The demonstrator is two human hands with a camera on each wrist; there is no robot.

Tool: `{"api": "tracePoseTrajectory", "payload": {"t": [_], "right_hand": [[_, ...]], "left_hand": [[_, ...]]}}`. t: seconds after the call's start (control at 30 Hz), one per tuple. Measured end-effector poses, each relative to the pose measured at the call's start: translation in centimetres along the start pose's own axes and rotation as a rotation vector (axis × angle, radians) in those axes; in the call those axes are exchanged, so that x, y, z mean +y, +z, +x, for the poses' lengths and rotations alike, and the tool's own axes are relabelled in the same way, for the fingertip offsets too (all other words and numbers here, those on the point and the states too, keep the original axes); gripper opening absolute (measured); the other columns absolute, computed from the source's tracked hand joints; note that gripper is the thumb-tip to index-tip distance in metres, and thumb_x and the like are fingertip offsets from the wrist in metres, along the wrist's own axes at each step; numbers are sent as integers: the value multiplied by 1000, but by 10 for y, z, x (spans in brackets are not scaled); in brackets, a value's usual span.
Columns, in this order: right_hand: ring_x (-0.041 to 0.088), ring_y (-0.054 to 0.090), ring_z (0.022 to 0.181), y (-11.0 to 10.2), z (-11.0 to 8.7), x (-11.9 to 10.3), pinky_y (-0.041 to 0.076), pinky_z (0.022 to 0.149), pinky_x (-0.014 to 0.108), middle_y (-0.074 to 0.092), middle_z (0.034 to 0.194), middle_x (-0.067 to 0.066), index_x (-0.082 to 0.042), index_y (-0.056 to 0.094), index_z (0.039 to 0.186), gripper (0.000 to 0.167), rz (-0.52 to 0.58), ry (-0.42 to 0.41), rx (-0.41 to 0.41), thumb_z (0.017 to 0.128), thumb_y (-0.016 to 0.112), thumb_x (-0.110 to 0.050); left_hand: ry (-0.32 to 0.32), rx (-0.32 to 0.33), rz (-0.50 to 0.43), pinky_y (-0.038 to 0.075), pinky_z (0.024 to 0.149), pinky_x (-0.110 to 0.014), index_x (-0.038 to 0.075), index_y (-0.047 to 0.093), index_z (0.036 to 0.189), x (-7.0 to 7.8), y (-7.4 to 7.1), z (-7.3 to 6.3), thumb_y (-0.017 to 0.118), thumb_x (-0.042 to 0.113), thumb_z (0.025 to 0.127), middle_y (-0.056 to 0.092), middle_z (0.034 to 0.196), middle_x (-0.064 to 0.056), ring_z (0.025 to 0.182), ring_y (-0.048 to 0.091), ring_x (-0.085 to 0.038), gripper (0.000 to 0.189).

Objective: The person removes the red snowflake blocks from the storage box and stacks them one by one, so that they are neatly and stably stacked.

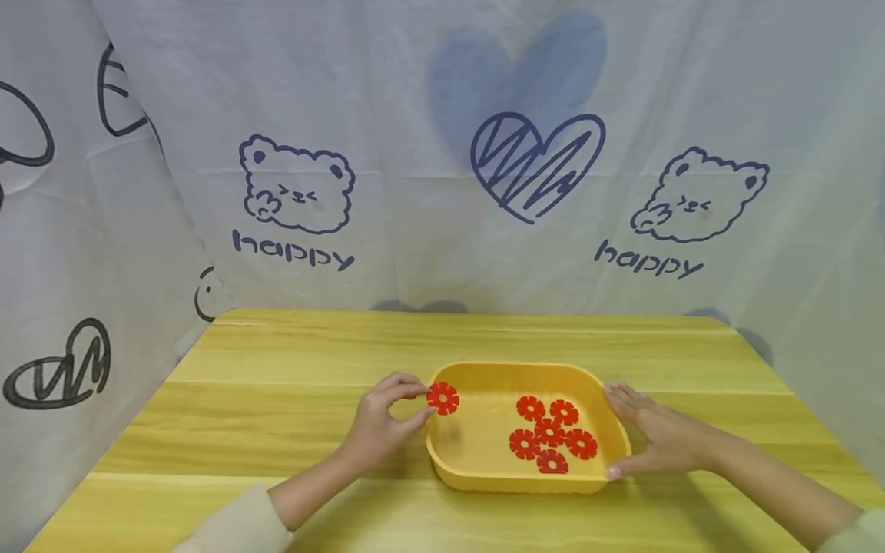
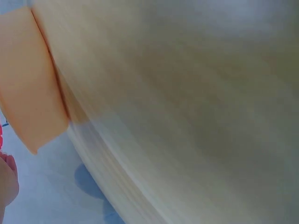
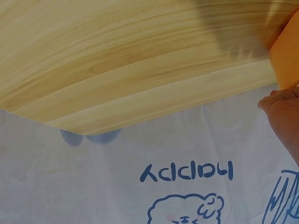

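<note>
In the head view my left hand [image 1: 383, 418] pinches a red snowflake disc [image 1: 443, 399] between thumb and fingertips, over the left rim of a yellow plastic tray [image 1: 484, 480]. The disc is round, notched at its edge, with a hole in the middle. Several more red snowflake discs [image 1: 550, 432] lie in the right half of the tray, some overlapping. My right hand [image 1: 664, 434] rests against the tray's right end, fingers at the back corner and thumb near the front corner. The left wrist view catches the tray's side [image 2: 32, 79] and only part of the left hand [image 2: 7, 179].
The tray stands on a light wood-grain table [image 1: 276, 399]. Behind and to the left hangs a pale cloth [image 1: 408, 192] printed with bears, hearts and the word happy. It meets the table's back edge.
</note>
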State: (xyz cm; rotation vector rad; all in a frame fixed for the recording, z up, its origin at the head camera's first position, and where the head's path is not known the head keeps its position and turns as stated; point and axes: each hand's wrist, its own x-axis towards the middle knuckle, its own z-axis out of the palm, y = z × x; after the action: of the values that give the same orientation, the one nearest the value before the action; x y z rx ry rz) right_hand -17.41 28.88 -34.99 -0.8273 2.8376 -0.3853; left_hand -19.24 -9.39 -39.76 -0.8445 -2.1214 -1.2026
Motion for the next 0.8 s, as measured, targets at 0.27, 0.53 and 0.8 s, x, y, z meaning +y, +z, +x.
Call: {"api": "tracePoseTrajectory", "payload": {"t": [0.27,0.53,0.8], "right_hand": [[56,18,131,0,0,-1,22,103,65,20,144,36,15,25,138,109,19,14,-8,70,71,-56],[56,17,132,-3,0,-1,22,104,66,20,145,35,14,24,139,109,19,21,-11,70,71,-56],[54,19,132,-3,-1,-3,24,104,64,22,145,34,13,27,139,108,6,28,-4,70,72,-56]], "left_hand": [[-47,47,52,55,67,-25,0,70,86,-2,-18,-11,79,-1,67,65,86,-6,76,61,-13,21],[-77,78,128,57,67,-27,0,70,84,-6,-34,-19,80,-2,65,66,86,-6,76,63,-14,21],[-102,85,185,56,66,-26,0,70,81,-8,-45,-30,80,-4,63,66,84,-4,74,61,-14,21]]}}
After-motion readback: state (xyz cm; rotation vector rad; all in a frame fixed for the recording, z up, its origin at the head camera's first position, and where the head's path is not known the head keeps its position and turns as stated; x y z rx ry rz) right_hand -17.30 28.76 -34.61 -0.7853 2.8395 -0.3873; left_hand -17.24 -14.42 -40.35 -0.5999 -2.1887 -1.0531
